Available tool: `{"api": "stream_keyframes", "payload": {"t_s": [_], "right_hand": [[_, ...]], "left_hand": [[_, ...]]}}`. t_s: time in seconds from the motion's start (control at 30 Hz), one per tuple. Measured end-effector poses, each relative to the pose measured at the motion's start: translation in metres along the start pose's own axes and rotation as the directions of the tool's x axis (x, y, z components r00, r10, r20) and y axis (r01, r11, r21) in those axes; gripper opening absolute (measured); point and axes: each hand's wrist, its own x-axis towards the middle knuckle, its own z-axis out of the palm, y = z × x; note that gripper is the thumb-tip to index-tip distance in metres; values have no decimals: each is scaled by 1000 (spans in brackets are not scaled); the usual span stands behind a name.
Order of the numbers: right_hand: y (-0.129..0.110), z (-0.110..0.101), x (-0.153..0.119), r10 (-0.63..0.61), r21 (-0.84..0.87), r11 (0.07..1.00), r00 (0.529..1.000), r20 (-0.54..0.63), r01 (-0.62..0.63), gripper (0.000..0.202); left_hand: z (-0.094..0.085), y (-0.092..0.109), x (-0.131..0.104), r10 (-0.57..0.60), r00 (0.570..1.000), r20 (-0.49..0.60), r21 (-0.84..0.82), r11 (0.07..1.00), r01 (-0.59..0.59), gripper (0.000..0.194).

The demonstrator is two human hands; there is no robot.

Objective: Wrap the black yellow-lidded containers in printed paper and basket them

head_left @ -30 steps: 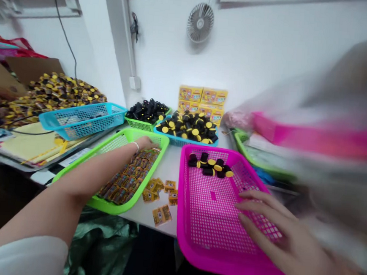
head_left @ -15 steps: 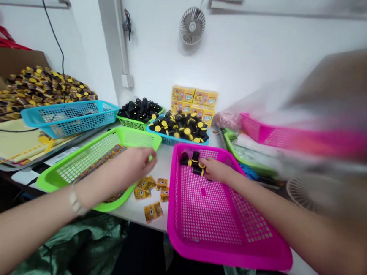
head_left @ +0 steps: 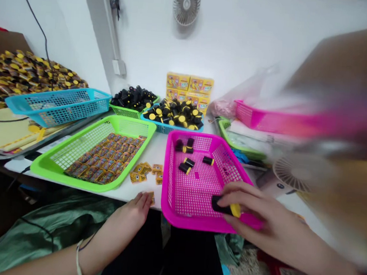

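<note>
My right hand (head_left: 257,209) is closed round a black tube with a yellow end (head_left: 221,203), over the near right part of the magenta basket (head_left: 206,225). Several similar black-and-yellow tubes (head_left: 185,168) lie in that basket, mostly toward its far left. At the front edge of the white table, my left hand (head_left: 134,214) has its fingers together on a small orange printed card (head_left: 151,197), partly hidden by the fingertips. More such cards (head_left: 141,171) lie loose just beyond it. Rows of printed pieces (head_left: 107,159) fill much of the lime green basket (head_left: 53,180) on the left.
Behind stand a blue basket of black-and-yellow tubes (head_left: 175,115), a green basket of black parts (head_left: 134,97) and stacked yellow boxes (head_left: 189,87). A blue basket (head_left: 59,106) sits at left before a large heap of tubes (head_left: 26,76). A fan (head_left: 290,171) stands at right.
My left hand has moved from above the green basket down to a card at the table edge. My right hand has come nearer, bringing a tube from the far part of the magenta basket.
</note>
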Motion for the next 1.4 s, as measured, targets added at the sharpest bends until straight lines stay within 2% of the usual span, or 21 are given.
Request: {"api": "stream_keyframes", "payload": {"t_s": [0.07, 0.23, 0.37, 0.53, 0.63, 0.73, 0.77, 0.83, 0.9, 0.97, 1.03, 1.1, 1.2, 1.27, 1.4], "right_hand": [[-10, 2, -27, -24, 3, 1000, 995, -100, 24, 23], [-16, 28, -71, 54, 8, 999, 968, -244, -53, 19], [-17, 45, -79, 81, 44, 996, 949, -305, -71, 19], [-22, 50, -76, 92, 125, 990, 954, -285, -58, 21], [-26, 52, -73, 82, 178, 984, 956, -282, -31, 23], [-32, 57, -67, 147, 250, 966, 943, -299, -71, 29], [-34, 60, -64, 182, 297, 951, 932, -313, -86, 33], [-39, 65, -54, 247, 435, 897, 904, -347, -78, 42], [-44, 69, -42, 300, 586, 810, 883, -360, -36, 43], [-50, 70, -29, 354, 686, 728, 864, -359, -13, 39], [-56, 70, -16, 388, 736, 677, 848, -361, 5, 38], [-61, 67, -7, 391, 760, 649, 842, -371, 34, 36], [-66, 63, 1, 383, 778, 627, 852, -357, 44, 34], [-66, 62, 3, 386, 790, 612, 861, -330, 28, 32], [-67, 64, 7, 406, 822, 569, 875, -262, -18, 27]], "left_hand": [[-9, 4, -4, -22, 999, 46, 21, 1000, 21, 64], [-33, 9, -2, -53, 995, 84, -19, 998, 55, 50], [-40, 0, -1, -93, 994, 49, -103, 990, 97, 37], [-37, -13, -4, -176, 983, -52, -268, 951, 156, 26], [-31, -14, -9, -275, 951, -142, -358, 910, 209, 24], [-28, -4, -20, -394, 890, -230, -471, 845, 252, 18], [-29, 1, -24, -427, 865, -262, -549, 804, 230, 20], [-32, 13, -33, -458, 828, -323, -716, 690, 102, 15], [-38, 26, -39, -452, 807, -381, -818, 571, -66, 3], [-45, 36, -42, -434, 800, -415, -839, 522, -152, 7], [-52, 43, -43, -410, 798, -441, -824, 538, -179, 15], [-58, 47, -42, -352, 804, -479, -773, 602, -197, 20], [-66, 50, -39, -244, 822, -515, -701, 672, -239, 17], [-69, 50, -38, -173, 849, -499, -687, 677, -266, 17], [-68, 49, -36, -76, 921, -382, -716, 654, -244, 40]]}}
